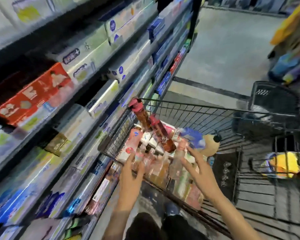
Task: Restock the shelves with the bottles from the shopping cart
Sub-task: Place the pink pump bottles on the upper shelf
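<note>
Bottles (160,135) lie in the cart (189,108), shelves (73,94) to its left.

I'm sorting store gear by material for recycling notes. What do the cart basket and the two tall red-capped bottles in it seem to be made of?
Cart basket: dark coated metal wire, judging by its thin, rigid grid of bars.
Tall red-capped bottles: clear and glossy, since amber liquid shows through; plastic or glass cannot be told in this blur. The caps look like opaque matte plastic.
</note>
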Demonstrator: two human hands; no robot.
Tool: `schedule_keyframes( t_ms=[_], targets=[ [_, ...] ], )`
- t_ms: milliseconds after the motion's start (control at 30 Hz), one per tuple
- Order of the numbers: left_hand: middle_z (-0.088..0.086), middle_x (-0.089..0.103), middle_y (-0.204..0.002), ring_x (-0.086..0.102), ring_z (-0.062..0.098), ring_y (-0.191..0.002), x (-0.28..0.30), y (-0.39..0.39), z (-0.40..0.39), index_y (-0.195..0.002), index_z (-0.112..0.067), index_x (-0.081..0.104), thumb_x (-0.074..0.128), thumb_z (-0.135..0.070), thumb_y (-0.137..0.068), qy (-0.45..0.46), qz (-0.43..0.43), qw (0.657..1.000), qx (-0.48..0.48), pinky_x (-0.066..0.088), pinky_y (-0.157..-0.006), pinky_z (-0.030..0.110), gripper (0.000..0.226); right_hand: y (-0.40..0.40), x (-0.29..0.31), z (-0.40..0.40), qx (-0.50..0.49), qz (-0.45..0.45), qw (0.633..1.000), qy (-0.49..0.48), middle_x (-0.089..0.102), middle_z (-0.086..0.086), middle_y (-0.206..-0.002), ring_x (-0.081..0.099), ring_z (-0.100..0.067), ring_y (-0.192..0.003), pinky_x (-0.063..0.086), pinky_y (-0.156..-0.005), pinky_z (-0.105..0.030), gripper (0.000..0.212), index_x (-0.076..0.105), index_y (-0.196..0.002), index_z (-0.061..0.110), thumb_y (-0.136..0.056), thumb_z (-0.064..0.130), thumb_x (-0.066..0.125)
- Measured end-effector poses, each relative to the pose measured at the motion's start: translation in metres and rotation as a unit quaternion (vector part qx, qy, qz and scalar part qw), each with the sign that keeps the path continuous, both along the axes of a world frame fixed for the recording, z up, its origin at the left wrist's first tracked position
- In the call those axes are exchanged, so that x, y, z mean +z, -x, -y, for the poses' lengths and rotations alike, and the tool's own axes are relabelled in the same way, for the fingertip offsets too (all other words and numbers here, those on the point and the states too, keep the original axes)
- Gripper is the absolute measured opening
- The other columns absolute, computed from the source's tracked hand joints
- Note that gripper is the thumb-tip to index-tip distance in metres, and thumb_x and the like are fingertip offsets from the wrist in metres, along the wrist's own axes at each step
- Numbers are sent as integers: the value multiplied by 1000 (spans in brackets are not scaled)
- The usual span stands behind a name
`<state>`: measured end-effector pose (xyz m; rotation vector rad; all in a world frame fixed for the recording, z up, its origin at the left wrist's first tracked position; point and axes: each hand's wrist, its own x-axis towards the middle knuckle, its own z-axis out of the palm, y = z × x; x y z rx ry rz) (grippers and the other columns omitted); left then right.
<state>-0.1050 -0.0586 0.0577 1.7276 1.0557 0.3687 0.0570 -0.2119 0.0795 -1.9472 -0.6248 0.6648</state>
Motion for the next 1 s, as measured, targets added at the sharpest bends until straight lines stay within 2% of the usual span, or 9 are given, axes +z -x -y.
schedule_keyframes(
  t_ms=[133,333,433,500,633,733,833,933,1000],
  targets=[
    [11,51,-138,48,25,-127,-21,-25,-38,-140,-8,43,57,-17,-94,-2,-63,998,-20,34,-100,22,49,-4,-37,-11,-75,-44,995,46,45,11,-145,40,-8,-134,31,-113,-36,62,45,-136,36,-81,62,50],
    [11,49,-137,46,29,-128,-72,-62,-117,-139,-6,42,57,-25,-93,36,-157,984,-71,38,-107,41,52,-1,-80,-53,-150,-78,976,140,48,7,-145,50,-18,-127,38,-109,-49,70,45,-140,38,-80,74,39],
    [9,59,-98,59,28,-94,-109,-81,-151,-107,2,57,57,-18,-93,34,-211,973,-87,50,-70,29,25,1,-94,-81,-189,-122,967,121,43,11,-146,43,-10,-130,30,-110,-32,61,45,-139,36,-84,62,44],
    [7,56,-86,58,26,-78,-138,-91,-170,-97,-3,54,59,-17,-92,20,-242,963,-113,37,-48,15,16,1,-103,-97,-219,-158,958,96,40,12,-146,37,-5,-131,26,-106,-25,54,45,-138,33,-87,52,46],
    [16,58,-109,60,30,-91,-190,-107,-189,-111,1,56,73,-28,-83,3,-292,940,-174,48,-67,32,44,-5,-127,-105,-254,-173,942,135,40,18,-130,32,1,-124,22,-95,-7,36,46,-132,36,-96,39,49],
    [23,53,-118,57,37,-104,-215,-118,-197,-123,3,50,78,-29,-78,-3,-342,925,-163,46,-73,36,62,-14,-145,-98,-275,-170,932,162,52,15,-125,49,3,-115,29,-74,7,38,51,-133,24,-97,36,50],
    [22,64,-102,66,31,-85,-230,-129,-208,-113,-1,59,79,-24,-74,41,-373,918,-127,48,-57,33,50,-23,-159,-84,-302,-166,919,190,61,8,-117,58,9,-93,40,-76,-2,28,54,-125,25,-97,32,54],
    [12,68,-72,58,10,-44,-235,-132,-213,-88,-2,70,80,-18,-72,54,-367,921,-115,36,-33,15,25,-27,-172,-65,-313,-146,904,252,63,-1,-125,59,-17,-113,43,-102,-39,36,58,-126,20,-95,37,55],
    [11,67,-78,57,13,-49,-231,-131,-216,-91,-1,67,85,-20,-67,94,-362,923,-90,36,-36,16,35,-29,-176,-56,-351,-164,891,237,66,-5,-120,59,-21,-113,42,-103,-42,28,61,-120,18,-94,30,59]
  ],
)
